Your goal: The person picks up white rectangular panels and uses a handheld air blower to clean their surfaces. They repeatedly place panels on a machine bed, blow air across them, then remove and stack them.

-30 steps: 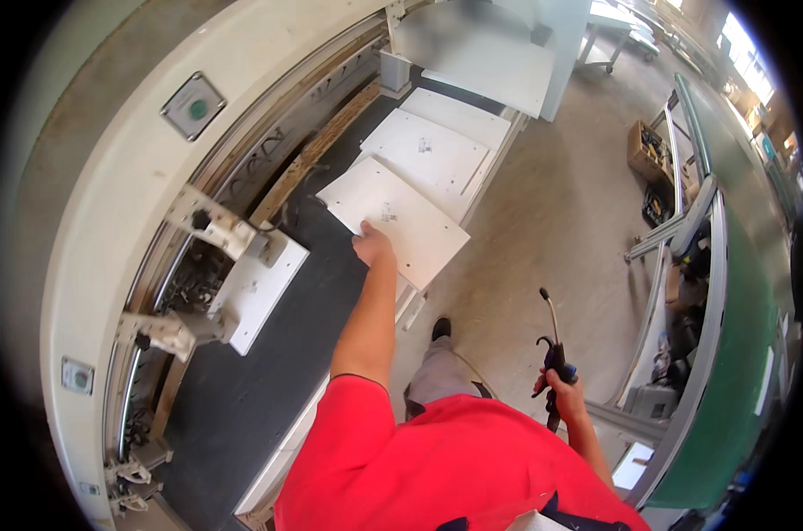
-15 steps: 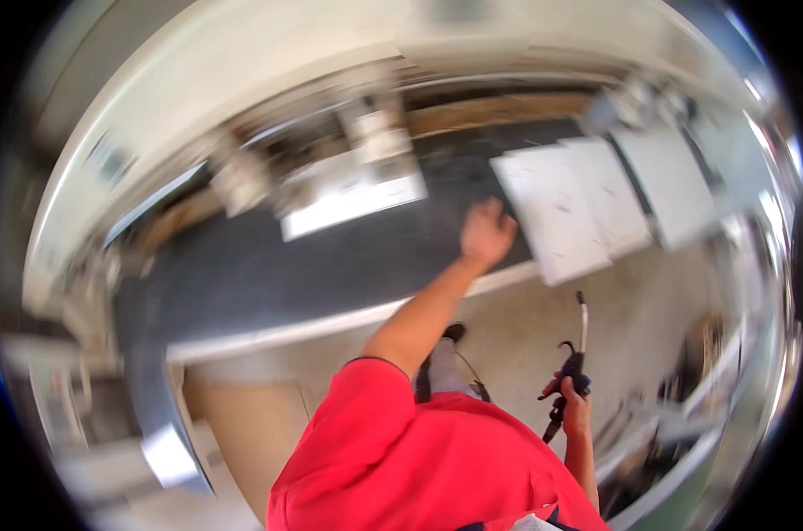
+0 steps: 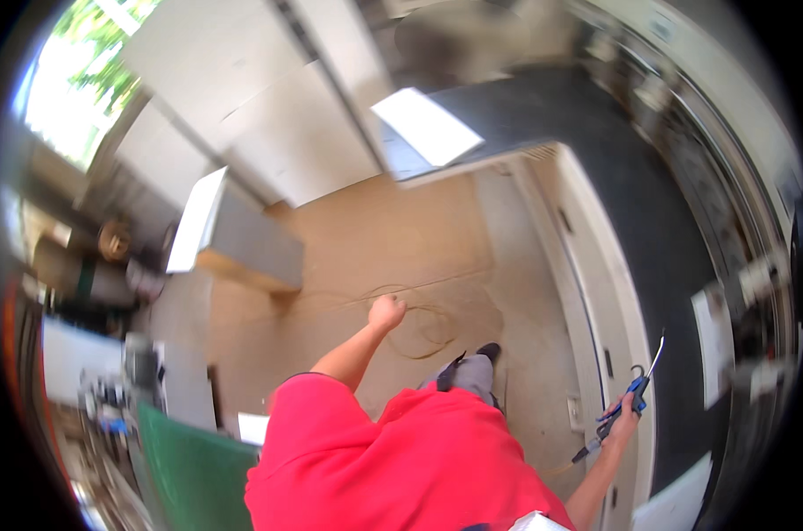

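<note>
My right hand (image 3: 624, 414) is wrapped round an air blow gun (image 3: 629, 398), blue and black, with a thin bent metal nozzle pointing up toward the dark bench top. A thin yellowish hose runs from its lower end. My left hand (image 3: 387, 311) is held out over the floor with its fingers curled in, and nothing shows in them. Beneath and beyond it, loops of thin hose (image 3: 437, 347) lie on the floor; no contact between hand and hose can be made out.
A pale-framed machine with a dark bench top (image 3: 627, 168) bends round the right and far side. White sheets (image 3: 426, 124) lie on it. At left stand a grey block-like stand (image 3: 255, 239) topped with a white sheet, and a green panel (image 3: 189, 460). Large pale boards (image 3: 304, 133) lean at the back.
My view has swung round to the left, from the bench to the floor and boards. My left hand has left the bench top and its fingers have curled in. My right hand still grips the blow gun.
</note>
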{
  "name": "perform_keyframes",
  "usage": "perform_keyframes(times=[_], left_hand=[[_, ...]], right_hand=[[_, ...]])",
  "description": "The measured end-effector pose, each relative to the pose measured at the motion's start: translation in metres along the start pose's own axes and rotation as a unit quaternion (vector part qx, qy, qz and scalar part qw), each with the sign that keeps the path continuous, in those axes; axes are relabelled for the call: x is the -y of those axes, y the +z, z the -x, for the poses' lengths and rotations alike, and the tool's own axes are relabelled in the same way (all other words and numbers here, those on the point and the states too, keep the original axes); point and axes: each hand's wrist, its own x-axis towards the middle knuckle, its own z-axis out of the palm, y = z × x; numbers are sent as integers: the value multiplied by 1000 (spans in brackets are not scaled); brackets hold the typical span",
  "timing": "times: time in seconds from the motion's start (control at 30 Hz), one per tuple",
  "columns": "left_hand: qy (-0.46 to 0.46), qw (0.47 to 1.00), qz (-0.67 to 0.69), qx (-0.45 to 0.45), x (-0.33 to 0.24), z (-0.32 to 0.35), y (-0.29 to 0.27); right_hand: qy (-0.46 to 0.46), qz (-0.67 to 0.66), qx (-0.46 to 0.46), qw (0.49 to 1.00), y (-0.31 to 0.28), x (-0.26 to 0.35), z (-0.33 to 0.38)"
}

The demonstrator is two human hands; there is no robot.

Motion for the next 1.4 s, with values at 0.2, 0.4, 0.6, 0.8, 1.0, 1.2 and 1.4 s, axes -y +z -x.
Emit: perform_keyframes(times=[0.2, 0.4, 0.6, 0.8, 1.0, 1.2, 1.4], left_hand=[[-106, 986, 129, -2, 112, -44, -20], [-191, 948, 245, -61, 217, -98, -90], [-242, 869, 358, -241, 348, -102, -171], [-344, 681, 562, -320, 466, -110, -267], [-312, 610, 614, -392, 656, -226, -362], [-291, 519, 689, -413, 792, -359, -424], [-131, 440, 799, -389, 766, -371, -425]], right_hand=[[30, 114, 198, 973, 175, -14, -5], [20, 125, 239, 963, 350, 27, -40], [29, 232, 445, 864, 561, 21, -33], [11, 369, 629, 684, 723, -8, 116], [58, 396, 658, 638, 873, -69, 247], [-10, 560, 675, 480, 1028, -119, 387], [153, 332, 608, 705, 1179, -198, 422]])
